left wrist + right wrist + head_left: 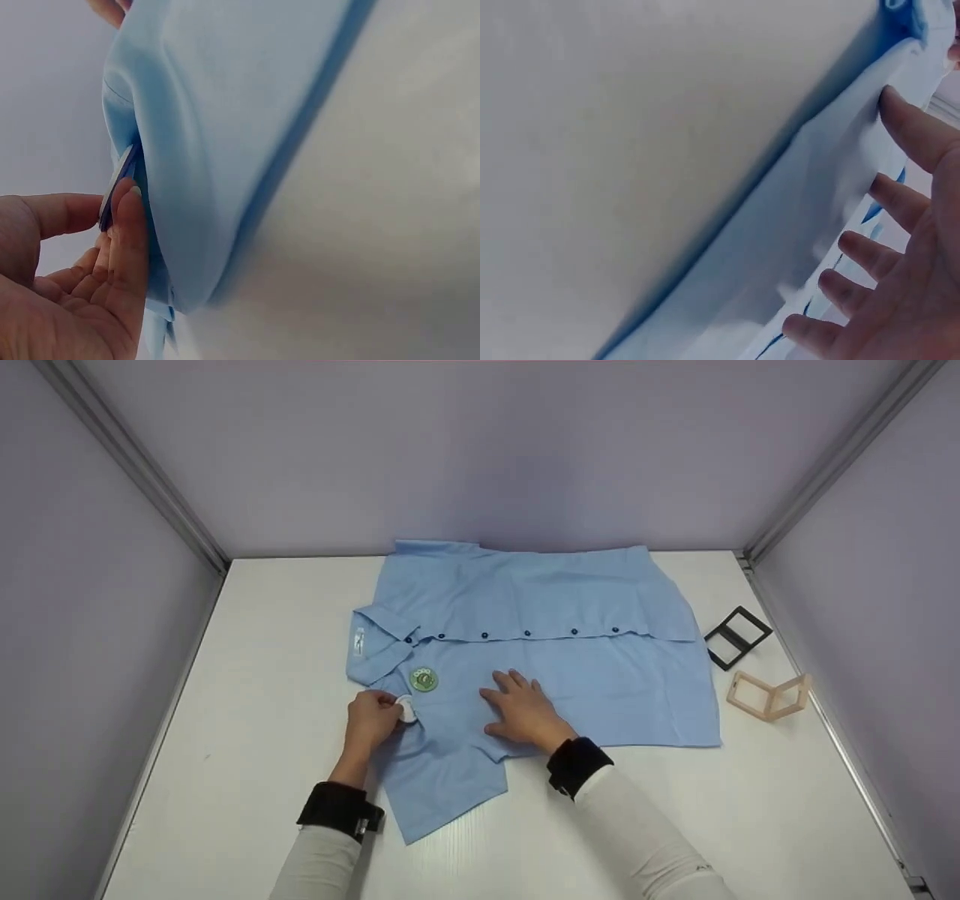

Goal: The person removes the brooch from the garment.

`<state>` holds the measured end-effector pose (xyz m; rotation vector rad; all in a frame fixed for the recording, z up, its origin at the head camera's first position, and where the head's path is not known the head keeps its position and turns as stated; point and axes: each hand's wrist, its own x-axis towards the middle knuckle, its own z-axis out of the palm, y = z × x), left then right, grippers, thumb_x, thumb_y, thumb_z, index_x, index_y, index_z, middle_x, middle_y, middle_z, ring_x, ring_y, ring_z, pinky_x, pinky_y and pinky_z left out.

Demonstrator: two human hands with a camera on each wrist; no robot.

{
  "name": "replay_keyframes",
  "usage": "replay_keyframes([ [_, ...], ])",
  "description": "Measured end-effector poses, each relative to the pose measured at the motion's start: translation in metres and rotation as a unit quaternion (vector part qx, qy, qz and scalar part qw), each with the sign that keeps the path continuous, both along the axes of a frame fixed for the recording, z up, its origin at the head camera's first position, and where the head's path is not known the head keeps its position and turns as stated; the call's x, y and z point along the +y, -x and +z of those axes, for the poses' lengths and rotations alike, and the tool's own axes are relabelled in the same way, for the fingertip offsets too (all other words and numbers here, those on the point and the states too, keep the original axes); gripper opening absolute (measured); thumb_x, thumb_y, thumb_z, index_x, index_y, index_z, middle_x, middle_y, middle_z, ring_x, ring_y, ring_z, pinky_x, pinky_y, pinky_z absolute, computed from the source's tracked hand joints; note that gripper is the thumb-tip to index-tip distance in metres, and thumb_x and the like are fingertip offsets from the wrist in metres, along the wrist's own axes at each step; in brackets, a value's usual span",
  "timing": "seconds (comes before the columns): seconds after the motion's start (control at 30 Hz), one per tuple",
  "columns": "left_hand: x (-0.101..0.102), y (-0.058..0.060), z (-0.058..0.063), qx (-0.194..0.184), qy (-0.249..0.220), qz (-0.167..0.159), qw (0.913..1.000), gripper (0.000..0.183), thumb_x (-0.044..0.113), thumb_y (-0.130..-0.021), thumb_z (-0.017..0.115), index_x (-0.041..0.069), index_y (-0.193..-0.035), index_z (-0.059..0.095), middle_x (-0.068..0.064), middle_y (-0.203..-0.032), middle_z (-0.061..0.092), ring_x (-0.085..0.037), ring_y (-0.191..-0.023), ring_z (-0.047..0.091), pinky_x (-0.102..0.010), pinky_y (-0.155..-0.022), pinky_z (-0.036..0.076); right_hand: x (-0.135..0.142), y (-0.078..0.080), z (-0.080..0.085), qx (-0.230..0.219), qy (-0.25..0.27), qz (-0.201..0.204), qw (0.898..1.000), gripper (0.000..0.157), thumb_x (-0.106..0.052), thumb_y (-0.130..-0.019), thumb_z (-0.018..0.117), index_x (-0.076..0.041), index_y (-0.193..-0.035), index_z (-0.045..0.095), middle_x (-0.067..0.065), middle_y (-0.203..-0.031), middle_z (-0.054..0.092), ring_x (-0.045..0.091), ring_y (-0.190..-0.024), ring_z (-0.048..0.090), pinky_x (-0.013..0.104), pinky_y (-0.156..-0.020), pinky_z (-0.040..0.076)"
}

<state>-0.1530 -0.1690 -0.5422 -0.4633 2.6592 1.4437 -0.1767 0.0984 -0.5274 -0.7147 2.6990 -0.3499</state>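
A light blue short-sleeved button shirt (615, 690) lies spread out, its collar at the left. Near the collar a round green badge (424, 679) sits on the chest. My left hand (373, 720) pinches a round white badge (406, 709) by its edge, just below the green one. Seen edge-on in the left wrist view, that badge (118, 184) meets a raised fold of the cloth; its back is hidden. My right hand (523, 711) rests on the shirt's chest with fingers spread, holding nothing.
At the right of the white table (285, 660) lie a black folding frame (739, 638) and a light wooden one (769, 696), partly unfolded. Grey panels (487, 450) enclose the back and both sides. One sleeve (442, 802) extends toward the front.
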Motion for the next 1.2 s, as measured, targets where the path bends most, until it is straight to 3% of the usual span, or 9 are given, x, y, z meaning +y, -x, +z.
replay_keyframes([
  [0.17, -0.006, 0.002, -0.007, -0.038, -0.081, 0.008, 0.996, 0.017, 0.001, -0.085, 0.064, -0.011, -0.096, 0.069, -0.012, -0.075, 0.07, -0.014, -0.057, 0.065, -0.025, -0.054, 0.053, -0.019, -0.006, 0.009, 0.02, 0.035, 0.045, 0.998, 0.045, -0.029, -0.097, 0.062, -0.009, -0.137, 0.056, 0.012, -0.151, 0.039, 0.032, -0.14, 0.032, 0.045, -0.112, 0.029],
  [0.3, -0.011, 0.004, -0.012, -0.057, -0.174, 0.012, 0.9831, 0.02, -0.002, -0.091, 0.061, -0.016, -0.103, 0.065, -0.015, -0.078, 0.068, -0.014, -0.059, 0.066, -0.025, -0.057, 0.055, -0.038, -0.01, 0.013, 0.007, 0.057, 0.064, 0.996, 0.042, -0.026, -0.1, 0.057, -0.011, -0.139, 0.054, 0.008, -0.146, 0.045, 0.025, -0.135, 0.041, 0.038, -0.108, 0.036],
  [0.4, -0.013, 0.005, -0.012, -0.068, -0.214, 0.01, 0.9745, 0.02, -0.003, -0.093, 0.058, -0.019, -0.106, 0.062, -0.015, -0.078, 0.067, -0.014, -0.06, 0.066, -0.026, -0.058, 0.056, -0.051, -0.011, 0.009, -0.001, 0.072, 0.074, 0.995, 0.042, -0.025, -0.101, 0.057, -0.011, -0.14, 0.053, 0.008, -0.143, 0.048, 0.023, -0.133, 0.044, 0.035, -0.107, 0.037],
  [0.73, -0.014, 0.003, -0.009, -0.078, -0.237, 0.012, 0.9683, 0.022, -0.003, -0.094, 0.058, -0.02, -0.108, 0.061, -0.014, -0.079, 0.068, -0.013, -0.061, 0.066, -0.026, -0.06, 0.056, -0.081, -0.015, -0.009, 0.002, 0.09, 0.074, 0.993, 0.044, -0.027, -0.103, 0.052, -0.015, -0.145, 0.047, 0.007, -0.144, 0.047, 0.021, -0.134, 0.042, 0.034, -0.107, 0.036],
  [0.93, -0.013, 0.003, -0.011, -0.086, -0.233, 0.025, 0.9683, 0.024, -0.001, -0.095, 0.057, -0.02, -0.11, 0.06, -0.014, -0.079, 0.068, -0.012, -0.06, 0.066, -0.025, -0.06, 0.056, -0.084, -0.019, -0.018, 0.03, 0.105, 0.082, 0.991, 0.044, -0.029, -0.104, 0.051, -0.016, -0.146, 0.046, 0.006, -0.144, 0.048, 0.02, -0.133, 0.044, 0.034, -0.106, 0.038],
  [1.2, -0.011, 0.004, -0.01, -0.09, -0.229, 0.029, 0.9687, 0.023, 0.0, -0.095, 0.057, -0.018, -0.109, 0.061, -0.011, -0.076, 0.067, -0.012, -0.06, 0.066, -0.025, -0.06, 0.055, -0.085, -0.02, -0.024, 0.052, 0.088, 0.09, 0.991, 0.044, -0.029, -0.104, 0.051, -0.019, -0.146, 0.047, 0.006, -0.144, 0.048, 0.021, -0.132, 0.045, 0.035, -0.105, 0.039],
])
